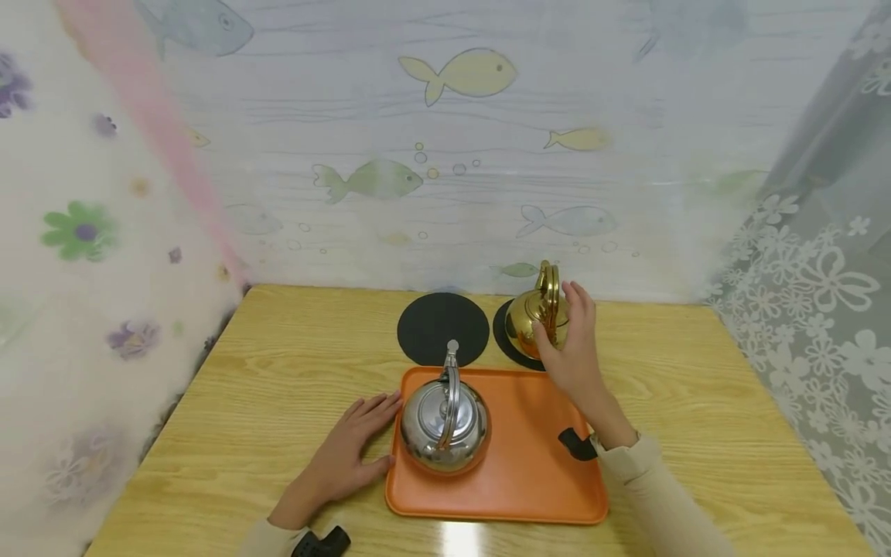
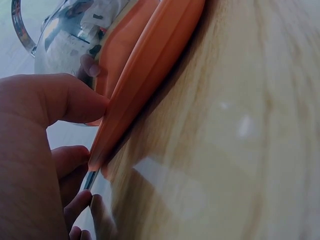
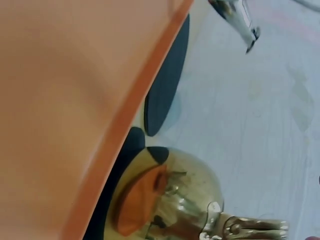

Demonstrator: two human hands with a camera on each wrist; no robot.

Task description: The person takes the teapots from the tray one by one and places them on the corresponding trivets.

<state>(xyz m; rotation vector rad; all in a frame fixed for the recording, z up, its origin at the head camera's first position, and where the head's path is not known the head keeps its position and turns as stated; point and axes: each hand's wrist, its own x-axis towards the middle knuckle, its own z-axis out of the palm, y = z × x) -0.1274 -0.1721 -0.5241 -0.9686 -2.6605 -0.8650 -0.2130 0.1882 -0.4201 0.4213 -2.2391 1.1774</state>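
Observation:
An orange tray (image 1: pixel 529 487) lies on the wooden table with a silver kettle (image 1: pixel 425 445) on its left part. My left hand (image 1: pixel 344 452) rests beside the tray, fingers extended; in the left wrist view the thumb (image 2: pixel 82 100) and a fingertip touch the tray's rim (image 2: pixel 145 65). Behind the tray's right corner a gold kettle (image 1: pixel 518 325) stands on a small black round mat (image 1: pixel 503 344). My right hand (image 1: pixel 574 348) is at the gold kettle's right side, thumb and fingers spread apart near its body and raised handle (image 3: pixel 255 227).
A larger black round mat (image 1: pixel 443 329) lies behind the silver kettle, near the table's back edge. A curtain (image 1: pixel 459 131) with printed fish hangs behind the table. Flowered cloth (image 1: pixel 83 232) hangs at the left, and white lace (image 1: pixel 828 309) at the right.

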